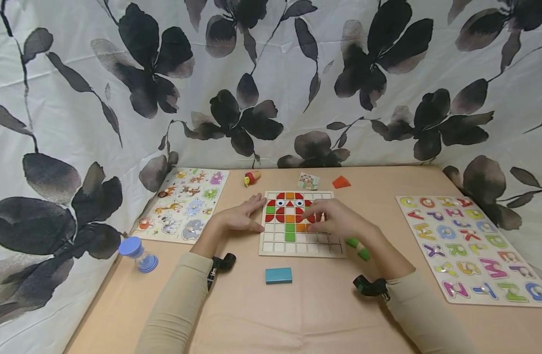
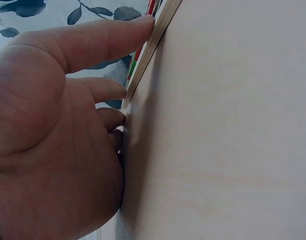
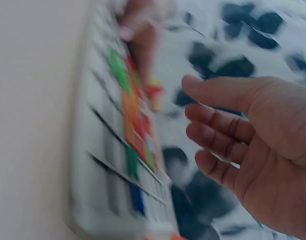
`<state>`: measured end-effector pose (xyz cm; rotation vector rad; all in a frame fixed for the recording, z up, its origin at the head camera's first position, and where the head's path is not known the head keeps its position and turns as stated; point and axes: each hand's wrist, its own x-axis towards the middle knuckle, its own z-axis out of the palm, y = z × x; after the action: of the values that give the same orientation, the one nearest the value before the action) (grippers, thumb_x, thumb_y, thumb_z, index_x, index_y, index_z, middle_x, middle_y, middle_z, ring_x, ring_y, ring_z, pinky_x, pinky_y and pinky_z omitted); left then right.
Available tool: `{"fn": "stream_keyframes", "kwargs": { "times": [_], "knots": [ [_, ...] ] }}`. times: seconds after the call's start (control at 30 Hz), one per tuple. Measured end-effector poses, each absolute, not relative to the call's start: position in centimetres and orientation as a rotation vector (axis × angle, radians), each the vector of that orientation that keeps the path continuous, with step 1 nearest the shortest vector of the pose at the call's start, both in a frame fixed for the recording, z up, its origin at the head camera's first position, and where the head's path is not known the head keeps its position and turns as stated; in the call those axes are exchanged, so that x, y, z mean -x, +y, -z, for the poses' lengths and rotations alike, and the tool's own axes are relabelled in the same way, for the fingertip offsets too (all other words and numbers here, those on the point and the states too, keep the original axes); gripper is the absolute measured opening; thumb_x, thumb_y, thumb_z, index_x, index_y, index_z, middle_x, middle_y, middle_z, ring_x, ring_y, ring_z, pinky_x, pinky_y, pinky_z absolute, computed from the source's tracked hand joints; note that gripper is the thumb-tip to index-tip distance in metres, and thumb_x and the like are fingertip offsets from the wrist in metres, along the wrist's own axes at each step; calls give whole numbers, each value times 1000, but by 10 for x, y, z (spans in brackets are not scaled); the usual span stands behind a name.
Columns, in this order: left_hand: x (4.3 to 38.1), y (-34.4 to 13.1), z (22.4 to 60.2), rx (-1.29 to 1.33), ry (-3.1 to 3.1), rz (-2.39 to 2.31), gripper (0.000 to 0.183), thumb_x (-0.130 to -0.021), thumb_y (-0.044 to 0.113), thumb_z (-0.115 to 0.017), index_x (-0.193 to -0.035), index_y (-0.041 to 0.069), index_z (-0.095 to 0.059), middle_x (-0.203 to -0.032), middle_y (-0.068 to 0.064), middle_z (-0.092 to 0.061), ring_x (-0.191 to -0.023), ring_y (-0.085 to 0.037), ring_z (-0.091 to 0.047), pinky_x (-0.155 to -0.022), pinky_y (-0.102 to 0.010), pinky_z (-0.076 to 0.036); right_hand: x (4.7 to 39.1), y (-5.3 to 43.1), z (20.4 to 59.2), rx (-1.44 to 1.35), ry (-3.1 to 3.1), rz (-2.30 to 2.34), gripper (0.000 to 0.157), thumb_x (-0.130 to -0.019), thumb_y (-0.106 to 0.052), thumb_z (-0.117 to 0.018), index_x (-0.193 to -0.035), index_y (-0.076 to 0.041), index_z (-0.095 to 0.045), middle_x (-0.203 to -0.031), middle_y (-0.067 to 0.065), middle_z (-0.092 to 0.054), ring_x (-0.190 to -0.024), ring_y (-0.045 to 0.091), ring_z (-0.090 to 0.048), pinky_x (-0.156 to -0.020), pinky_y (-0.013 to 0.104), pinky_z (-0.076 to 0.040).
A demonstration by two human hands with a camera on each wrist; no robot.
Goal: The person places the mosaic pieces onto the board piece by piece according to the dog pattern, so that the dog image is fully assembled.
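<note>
A white gridded mosaic board point(image 1: 317, 250) lies mid-table, with red, orange and green tiles point(image 1: 290, 228) and two eye tiles forming a pattern. My left hand point(image 1: 237, 216) lies at its left edge with fingers extended; in the left wrist view the thumb and index fingertips touch the board's side. Over the board's right half hovers my right hand point(image 1: 339, 221), fingers loosely bent. The right wrist view shows that hand point(image 3: 263, 135) apart from the board, nothing visible between thumb and fingers. Green pieces point(image 1: 358, 249) lie beside the board, partly under the right forearm.
A blue-green block point(image 1: 278, 276) lies in front of the board. Behind it are a red-and-yellow toy point(image 1: 252, 178), a small picture card point(image 1: 308, 181) and an orange-red piece point(image 1: 341, 182). An animal board point(image 1: 182, 201) and blue sand timer point(image 1: 139, 254) stand left; a letter board point(image 1: 470, 246) lies right.
</note>
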<state>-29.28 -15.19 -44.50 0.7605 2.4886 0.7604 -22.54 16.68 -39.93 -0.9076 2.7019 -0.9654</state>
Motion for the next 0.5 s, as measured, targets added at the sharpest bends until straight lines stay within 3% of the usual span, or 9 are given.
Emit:
{"fn": "stream_keyframes", "kwargs": {
  "times": [0.23,0.5],
  "knots": [
    [292,-151,445,-758,2491,-761,96,-80,38,-72,-155,20,-15,-162,-4,5,-148,-22,8,-117,-50,-3,235,222,386,762,2842,1057,29,-82,-20,-77,-110,-22,-71,-99,-5,-66,-81,19,-54,-69,32,-51],
    [292,-151,444,-766,2484,-758,96,-80,39,-72,-155,19,-15,-162,-4,4,-148,-22,8,-117,-49,-3,243,257,404,443,2819,975,21,-82,-20,-77,-103,-19,-74,-93,-1,-65,-87,24,-52,-71,36,-47]
  ]
}}
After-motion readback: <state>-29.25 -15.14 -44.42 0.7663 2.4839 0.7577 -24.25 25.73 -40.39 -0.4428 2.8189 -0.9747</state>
